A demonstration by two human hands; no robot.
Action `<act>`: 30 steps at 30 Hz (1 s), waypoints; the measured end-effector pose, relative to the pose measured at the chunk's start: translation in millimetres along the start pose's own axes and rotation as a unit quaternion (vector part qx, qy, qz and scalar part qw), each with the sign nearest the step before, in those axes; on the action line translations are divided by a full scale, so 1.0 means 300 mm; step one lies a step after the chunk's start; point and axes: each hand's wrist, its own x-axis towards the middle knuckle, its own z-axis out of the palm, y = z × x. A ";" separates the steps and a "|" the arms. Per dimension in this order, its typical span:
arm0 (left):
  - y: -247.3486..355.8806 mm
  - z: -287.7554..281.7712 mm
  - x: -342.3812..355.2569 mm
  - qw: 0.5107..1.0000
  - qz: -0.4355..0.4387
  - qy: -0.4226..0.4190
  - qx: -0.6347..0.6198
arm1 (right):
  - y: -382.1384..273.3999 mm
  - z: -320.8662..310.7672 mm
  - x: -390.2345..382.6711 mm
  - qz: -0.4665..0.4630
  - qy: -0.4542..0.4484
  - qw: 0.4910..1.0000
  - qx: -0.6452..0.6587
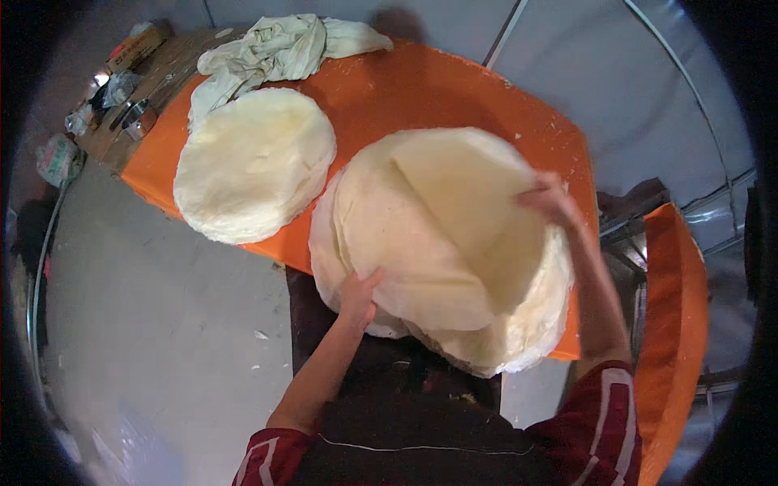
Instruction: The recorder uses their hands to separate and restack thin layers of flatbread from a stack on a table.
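Large thin round flatbreads lie overlapping in a stack (531,332) in front of me, on an orange cloth. The top flatbread (405,235) is partly lifted, and a fold or edge runs slantwise across it. My left hand (359,298) is closed on its near left edge, thumb on top. At the far right edge, my right hand (551,198) is slightly blurred, its fingers closed on the raised part of the sheet. Another thick pile of flatbreads (255,162) sits apart to the left; neither hand touches it.
The orange-covered table (365,89) carries a crumpled pale cloth (284,49) at the back left. Beside it, a wooden surface (190,61) holds a metal cup (139,119) and a cardboard box (136,47). An orange padded piece (668,340) stands at right.
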 end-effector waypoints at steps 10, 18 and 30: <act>-0.068 -0.077 0.033 0.998 0.046 0.006 0.036 | -0.632 -0.814 -0.043 -0.134 0.208 0.903 -0.350; -0.050 -0.012 0.014 0.997 0.038 -0.028 0.068 | -0.801 -0.692 -0.103 -0.258 0.319 0.823 -0.393; 0.037 -0.019 -0.099 0.990 0.011 -0.110 0.087 | -0.080 -0.202 -0.047 -0.208 0.040 0.975 -0.059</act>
